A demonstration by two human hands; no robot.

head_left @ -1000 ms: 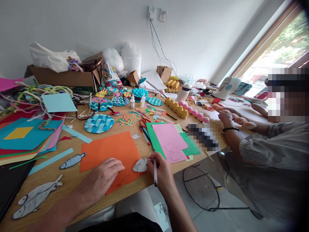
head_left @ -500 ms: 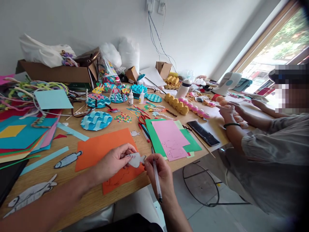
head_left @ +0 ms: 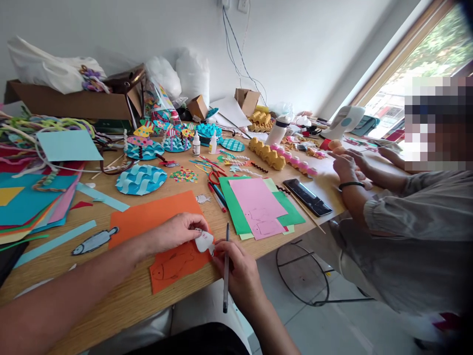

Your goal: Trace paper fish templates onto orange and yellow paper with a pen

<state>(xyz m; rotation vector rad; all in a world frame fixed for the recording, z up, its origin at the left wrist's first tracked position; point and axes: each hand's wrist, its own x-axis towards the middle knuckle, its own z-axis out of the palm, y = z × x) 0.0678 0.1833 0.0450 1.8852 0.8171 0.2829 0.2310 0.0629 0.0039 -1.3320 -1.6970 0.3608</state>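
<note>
Between my two hands is a small white paper fish cutout (head_left: 204, 241), over the right edge of the orange paper (head_left: 177, 207). My left hand (head_left: 184, 229) pinches its left end. With thumb and fingertips my right hand (head_left: 236, 264) touches the fish's tail, and a clear pen (head_left: 226, 276) is tucked between its fingers, pointing up. A fish outline (head_left: 172, 266) is drawn on the lower part of the orange sheet. Left of that sheet lies a grey-blue paper fish (head_left: 95, 241). My left forearm covers most of another white cutout.
Green paper (head_left: 232, 212) and pink paper (head_left: 254, 197) with drawn fish lie to the right, beside a black phone (head_left: 308, 197). Markers (head_left: 217, 197), glue bottles (head_left: 196, 147) and a blue wavy paper disc (head_left: 141, 179) sit farther back. A co-worker's hands (head_left: 343, 165) are at the right.
The paper fish has come down closer to the orange paper, with both hands lower. The pen now stands more upright. The view has shifted slightly, uncovering more of the drawn fish.
</note>
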